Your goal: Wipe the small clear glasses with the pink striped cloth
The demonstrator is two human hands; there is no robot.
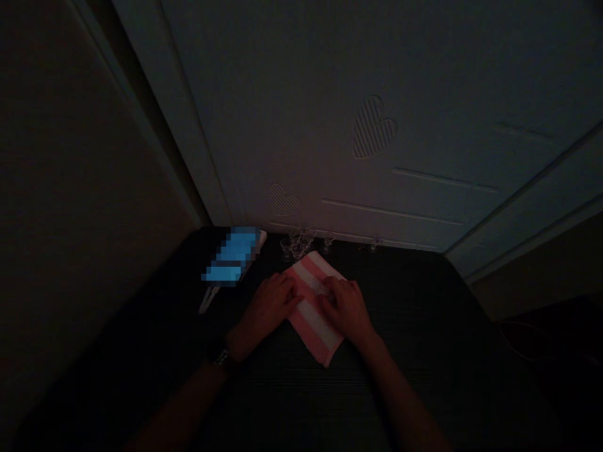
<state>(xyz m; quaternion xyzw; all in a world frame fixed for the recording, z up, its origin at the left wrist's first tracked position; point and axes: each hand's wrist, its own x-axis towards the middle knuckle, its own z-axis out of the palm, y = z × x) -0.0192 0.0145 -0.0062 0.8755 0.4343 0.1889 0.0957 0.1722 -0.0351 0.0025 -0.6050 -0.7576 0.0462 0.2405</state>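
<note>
A pink-and-white striped cloth (313,314) lies flat on the dark table, one corner turned toward me. My left hand (271,301), with a dark watch at its wrist, rests at the cloth's left edge, its fingers curled and thumb drawn in against the fabric. On the right side of the cloth is my right hand (346,307), fingers bent toward the thumb over the middle stripes. Something small and pale may be between those fingertips, but the dim light hides what it is. Behind the cloth stand several small clear stemmed glasses (298,243).
Left of the cloth lies a lit, blurred-out phone (233,254) with a white cable (207,298). Another little glass (328,242) stands behind the cloth, and one more (374,245) farther right. A pale panel with raised hearts (374,129) closes off the back of the table (414,314).
</note>
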